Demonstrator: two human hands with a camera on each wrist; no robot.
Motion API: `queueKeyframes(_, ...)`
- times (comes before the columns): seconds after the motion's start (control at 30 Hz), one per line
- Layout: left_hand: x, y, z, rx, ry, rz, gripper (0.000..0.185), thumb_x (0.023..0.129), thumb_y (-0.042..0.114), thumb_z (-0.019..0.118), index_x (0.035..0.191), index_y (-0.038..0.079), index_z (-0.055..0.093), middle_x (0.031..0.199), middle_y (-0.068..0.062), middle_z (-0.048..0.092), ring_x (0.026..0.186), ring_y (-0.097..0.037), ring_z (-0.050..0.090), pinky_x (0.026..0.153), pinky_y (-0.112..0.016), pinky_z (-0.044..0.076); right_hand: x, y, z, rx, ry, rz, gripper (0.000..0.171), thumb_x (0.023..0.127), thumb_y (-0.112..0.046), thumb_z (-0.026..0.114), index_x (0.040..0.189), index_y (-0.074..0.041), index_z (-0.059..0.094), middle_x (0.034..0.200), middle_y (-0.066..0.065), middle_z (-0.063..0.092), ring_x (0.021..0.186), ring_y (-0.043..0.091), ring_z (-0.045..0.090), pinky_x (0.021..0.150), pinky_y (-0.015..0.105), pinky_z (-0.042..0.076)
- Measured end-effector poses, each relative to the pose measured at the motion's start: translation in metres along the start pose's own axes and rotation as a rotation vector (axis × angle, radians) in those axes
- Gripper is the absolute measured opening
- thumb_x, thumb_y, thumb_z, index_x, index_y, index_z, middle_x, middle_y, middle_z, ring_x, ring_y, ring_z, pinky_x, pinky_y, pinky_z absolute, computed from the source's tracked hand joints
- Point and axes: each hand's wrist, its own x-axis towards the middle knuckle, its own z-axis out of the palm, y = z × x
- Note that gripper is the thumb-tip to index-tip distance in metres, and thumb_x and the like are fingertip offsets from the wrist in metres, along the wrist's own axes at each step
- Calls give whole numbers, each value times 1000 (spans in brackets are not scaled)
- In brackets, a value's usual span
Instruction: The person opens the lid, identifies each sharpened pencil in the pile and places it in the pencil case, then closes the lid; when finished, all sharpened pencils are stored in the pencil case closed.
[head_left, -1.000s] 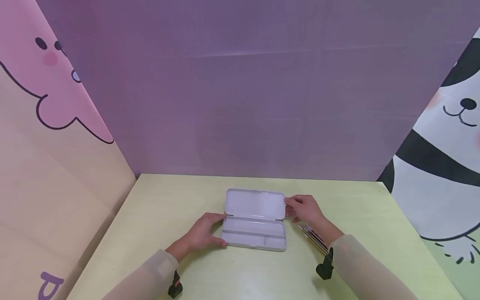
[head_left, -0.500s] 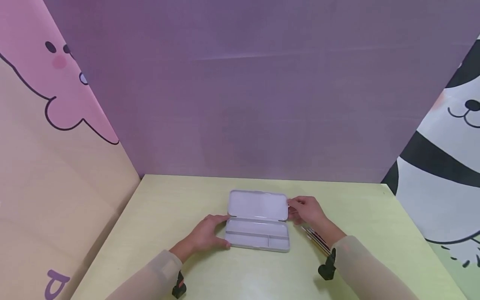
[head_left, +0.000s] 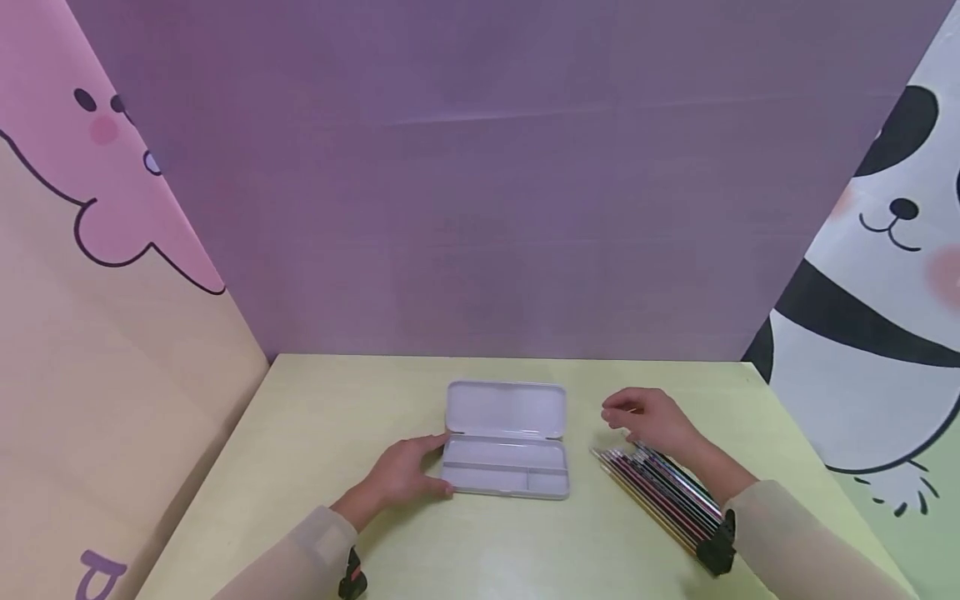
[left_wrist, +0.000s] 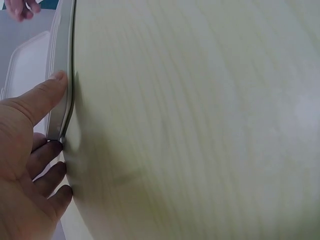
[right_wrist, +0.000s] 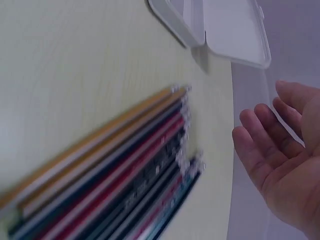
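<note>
On the table [head_left: 487, 546], the pale case [head_left: 507, 454] lies open before you, its lid [head_left: 506, 408] folded back. More of the pencils [head_left: 658, 493] to its right now show. Your left hand [head_left: 401, 472] still holds the case's left end between thumb and fingers. Your right hand [head_left: 656, 419] has left the lid; its loosely curved fingers hold nothing, so the left alone seems to steady the case.
</note>
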Motion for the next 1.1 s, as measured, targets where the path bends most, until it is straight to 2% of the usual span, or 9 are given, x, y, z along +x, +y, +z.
queueKeyframes(0.13,-2,-1,-1,-4,7,-14,95,75,45,89,153,9,49,150,-14,57,140,-37,51,114,-54,43,-18,11,-18,-96,3,-35,30,99,-25,70,120,-4,70,111,11,73,97,30,69,73,41,63)
queueKeyframes(0.3,-3,-1,-2,-1,17,-18,94,75,43,90,152,8,49,148,-15,57,139,-38,52,114,-55,43,-39,30,-31,-176,-4,-38,30,96,-20,73,120,-2,70,110,13,73,96,26,69,68,30,60)
queueKeyframes(0.37,-3,0,-3,1,19,-18,93,75,42,90,152,8,50,148,-16,58,139,-39,52,114,-55,43,-44,40,-35,-185,-13,-27,29,95,-17,73,119,-2,70,111,15,73,96,27,70,68,27,59)
queueKeyframes(0.53,-3,2,-2,5,13,-32,92,75,41,91,152,8,51,148,-16,58,139,-39,52,114,-55,43,-52,63,-39,-161,-35,3,28,95,-13,72,120,0,68,115,19,72,98,30,72,69,27,60)
queueKeyframes(0.8,-3,4,-1,2,12,-36,92,75,40,91,152,10,50,148,-17,58,139,-40,52,114,-56,43,-57,85,-41,-184,0,76,27,95,-13,73,119,-2,70,110,14,74,96,26,70,67,29,60)
queueKeyframes(1.1,-3,4,0,-6,19,-31,93,75,40,91,152,10,50,148,-17,57,139,-40,52,114,-56,43,-61,94,-43,-182,-11,46,26,92,-8,74,118,-1,71,106,12,75,93,21,71,67,26,58)
